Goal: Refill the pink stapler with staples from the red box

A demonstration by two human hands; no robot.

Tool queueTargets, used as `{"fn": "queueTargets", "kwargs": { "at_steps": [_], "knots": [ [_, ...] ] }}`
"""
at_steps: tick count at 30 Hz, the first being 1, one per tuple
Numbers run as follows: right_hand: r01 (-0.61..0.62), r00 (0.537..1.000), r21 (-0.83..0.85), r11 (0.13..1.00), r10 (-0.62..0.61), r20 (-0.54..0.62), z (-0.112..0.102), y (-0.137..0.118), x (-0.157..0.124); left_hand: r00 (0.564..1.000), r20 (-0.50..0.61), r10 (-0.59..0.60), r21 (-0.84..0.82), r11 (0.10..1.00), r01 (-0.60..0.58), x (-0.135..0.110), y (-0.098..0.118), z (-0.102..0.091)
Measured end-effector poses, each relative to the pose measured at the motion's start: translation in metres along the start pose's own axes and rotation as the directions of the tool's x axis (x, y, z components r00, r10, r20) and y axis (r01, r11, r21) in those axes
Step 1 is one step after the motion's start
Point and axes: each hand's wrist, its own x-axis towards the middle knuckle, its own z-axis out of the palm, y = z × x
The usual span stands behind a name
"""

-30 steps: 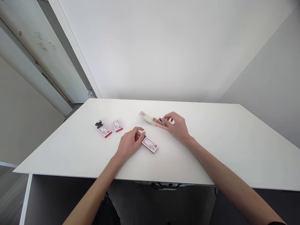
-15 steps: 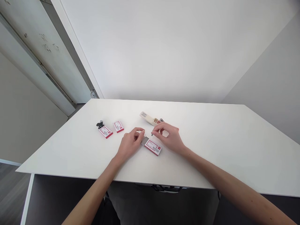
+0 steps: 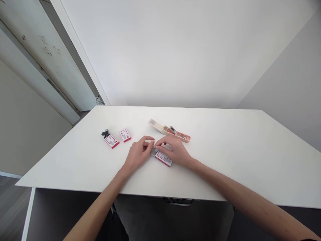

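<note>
Both my hands meet over a small red-and-white staple box lying in the middle of the white table. My left hand pinches the box's left end, where a grey inner tray shows. My right hand rests on top of the box with its fingers curled and fingertips at that same open end. Just behind the hands lies an opened stapler, cream on the left, pink on the right, with metal parts showing.
Two more red-and-white staple boxes lie to the left, with a small black staple remover beside the far one. A door stands at the left, and the table's near edge runs below my forearms.
My right hand left the stapler and came down to the staple box, meeting my left hand at its open end. The stapler now lies fully in view.
</note>
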Motion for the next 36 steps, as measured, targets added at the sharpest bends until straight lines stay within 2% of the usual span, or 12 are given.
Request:
{"fn": "queueTargets", "kwargs": {
  "at_steps": [3,8,12,16,20,28,36],
  "knots": [
    [-0.009,0.999,-0.044,0.999,0.007,-0.04,-0.0012,0.0006,0.0006,1.0,-0.01,0.003,0.003,1.0,-0.003,-0.0002,-0.0006,0.0004],
    [-0.002,1.0,-0.062,0.998,0.001,-0.021,-0.0029,0.0007,0.0012,0.999,-0.039,-0.01,-0.022,1.0,0.009,-0.0003,-0.0003,0.0005],
    [-0.018,1.0,-0.129,0.991,0.018,-0.002,-0.0062,0.0033,-0.0009,0.988,-0.146,-0.04,-0.083,0.996,0.028,0.0011,-0.0009,0.0007],
    [0.006,0.995,-0.253,0.967,0.02,0.101,-0.0086,0.0068,-0.0038,0.968,-0.236,-0.079,-0.11,0.992,0.054,0.0034,-0.0041,0.0019],
    [0.056,0.985,-0.333,0.941,0.003,0.174,-0.0075,0.0096,-0.0047,0.977,-0.201,-0.07,-0.131,0.99,0.044,0.0037,-0.0057,0.0027],
    [-0.025,0.995,-0.303,0.953,0.054,0.087,-0.0075,0.0081,-0.002,0.988,-0.148,-0.043,-0.099,0.995,0.029,0.0031,-0.0087,0.002],
    [-0.016,0.993,-0.31,0.951,0.051,0.105,-0.0082,0.0076,-0.0018,0.99,-0.142,-0.024,-0.106,0.994,0.009,0.0023,-0.0056,0.0028]
  ]
}}
